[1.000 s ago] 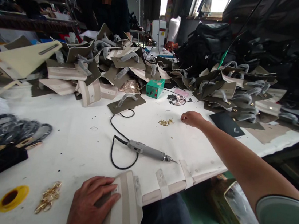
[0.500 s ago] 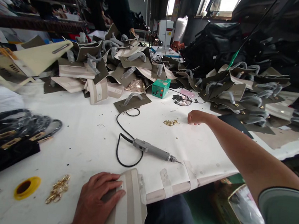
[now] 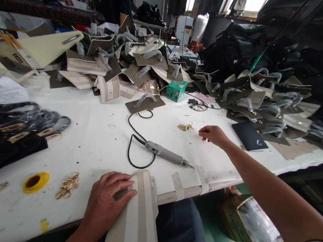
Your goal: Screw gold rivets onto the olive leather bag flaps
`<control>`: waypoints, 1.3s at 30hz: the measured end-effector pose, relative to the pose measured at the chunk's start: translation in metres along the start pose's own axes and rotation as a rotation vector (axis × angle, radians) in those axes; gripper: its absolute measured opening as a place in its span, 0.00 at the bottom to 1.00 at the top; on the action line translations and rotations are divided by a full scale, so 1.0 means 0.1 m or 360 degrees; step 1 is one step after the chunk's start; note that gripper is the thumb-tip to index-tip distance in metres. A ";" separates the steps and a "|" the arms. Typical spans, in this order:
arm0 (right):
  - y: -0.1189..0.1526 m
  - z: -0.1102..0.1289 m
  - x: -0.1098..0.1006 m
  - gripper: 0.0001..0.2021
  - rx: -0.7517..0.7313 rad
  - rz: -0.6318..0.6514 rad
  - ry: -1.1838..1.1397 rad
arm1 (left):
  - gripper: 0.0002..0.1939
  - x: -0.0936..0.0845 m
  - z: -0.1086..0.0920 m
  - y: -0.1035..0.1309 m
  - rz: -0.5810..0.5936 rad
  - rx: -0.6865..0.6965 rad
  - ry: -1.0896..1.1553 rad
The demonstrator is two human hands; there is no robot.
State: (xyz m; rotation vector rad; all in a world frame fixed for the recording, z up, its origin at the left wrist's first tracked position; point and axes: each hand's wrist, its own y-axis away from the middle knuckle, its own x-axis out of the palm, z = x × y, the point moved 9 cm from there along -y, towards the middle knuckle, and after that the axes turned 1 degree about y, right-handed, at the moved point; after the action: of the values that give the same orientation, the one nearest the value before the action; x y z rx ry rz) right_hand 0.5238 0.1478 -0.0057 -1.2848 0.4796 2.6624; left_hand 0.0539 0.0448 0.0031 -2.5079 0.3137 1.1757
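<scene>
My left hand lies over a beige striped bag panel at the table's front edge, its fingers and thumb closed on the panel around a small fitting. Farther out over the white table, my right hand has its fingertips pinched together; whatever may be between them is too small to make out. Just left of those fingertips is a small heap of gold metal pieces. A grey electric screwdriver rests between the two hands, its bit pointing right and its black cord looping at the left.
Bag panels with plastic-wrapped handles are piled along the back, around a green control box. A black booklet lies at right. Yellow tape, gold clasps and black bags are at left. A person stands behind.
My right hand has drawn back a little toward me, its pinched fingertips now in sight and the black booklet less covered. My left hand stays on the panel. The view has tilted slightly.
</scene>
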 end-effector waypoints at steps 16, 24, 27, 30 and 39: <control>0.30 0.31 0.50 0.06 -0.0005 0.0132 0.0012 | 0.06 -0.02 -0.05 -0.01 0.0035 -0.0037 -0.0030; 0.30 0.29 0.53 0.09 0.0088 0.0134 0.0178 | 0.07 -0.04 -0.10 0.06 0.0024 -0.0070 0.0080; 0.30 0.27 0.56 0.11 0.0062 0.0138 0.0194 | 0.09 -0.06 -0.11 0.08 -0.0006 -0.0125 0.0152; 0.31 0.23 0.56 0.12 0.0049 0.0092 0.0249 | 0.11 -0.08 -0.11 0.09 -0.0048 -0.0164 0.0225; 0.17 -0.03 0.53 0.06 -0.0171 -0.0065 0.0284 | 0.13 -0.06 -0.07 0.16 -0.0133 -0.0191 0.0360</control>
State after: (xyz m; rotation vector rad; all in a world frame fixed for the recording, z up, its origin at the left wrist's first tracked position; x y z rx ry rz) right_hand 0.4887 0.1301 -0.0453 -1.5544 0.3312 2.5841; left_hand 0.0498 0.0275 0.0081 -2.7355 0.1979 0.9053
